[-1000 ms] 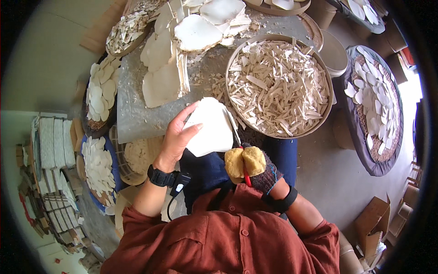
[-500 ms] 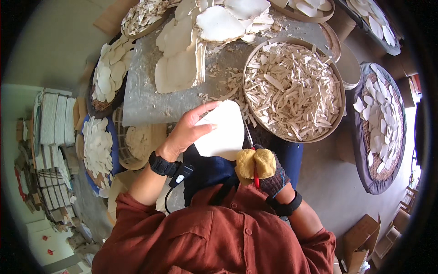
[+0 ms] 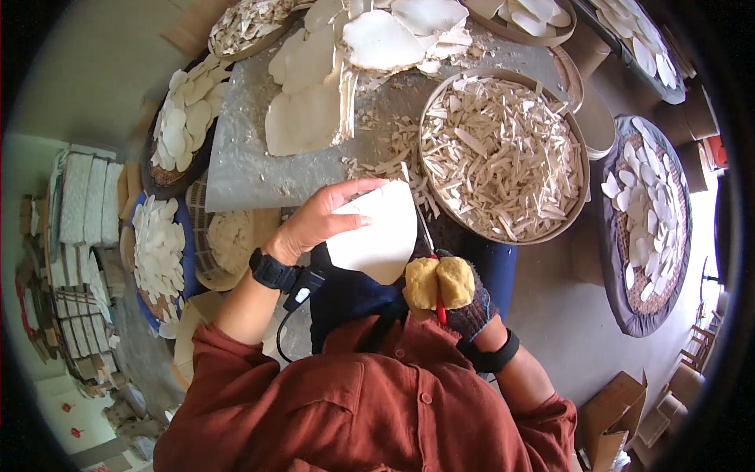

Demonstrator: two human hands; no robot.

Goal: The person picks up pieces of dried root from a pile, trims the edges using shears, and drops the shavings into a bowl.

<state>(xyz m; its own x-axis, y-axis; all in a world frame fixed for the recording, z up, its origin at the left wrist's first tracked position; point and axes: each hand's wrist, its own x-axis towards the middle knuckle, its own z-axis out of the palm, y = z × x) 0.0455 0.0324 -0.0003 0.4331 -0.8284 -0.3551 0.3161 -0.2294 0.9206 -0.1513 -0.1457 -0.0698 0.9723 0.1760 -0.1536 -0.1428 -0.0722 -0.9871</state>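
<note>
Between the thumb and fingers of my left hand [image 3: 318, 220], a thin, flat white piece [image 3: 377, 232] with a rounded outline is pinched near its upper left edge. My right hand [image 3: 476, 307], in a dark knitted glove, is closed round shears [image 3: 440, 283] with red handles wrapped in thick yellow padding. Their narrow metal blade points up along the right edge of the white piece; whether it touches is hard to tell. A slim pale sliver shows at the piece's upper right corner. The padding hides part of my right fingers.
Just ahead to the right stands a round tray [image 3: 586, 173] heaped with white offcuts. Stacked uncut white sheets [image 3: 307, 118] lie on the grey tabletop [image 3: 244, 173]. Baskets of white flat pieces stand at left [image 3: 161, 252] and right [image 3: 649, 212]. A cardboard box [image 3: 613, 413] sits lower right.
The white piece has shifted slightly left and down and tilted in my left hand, widening its gap from the yellow padding. A sliver now stands out at its upper right corner.
</note>
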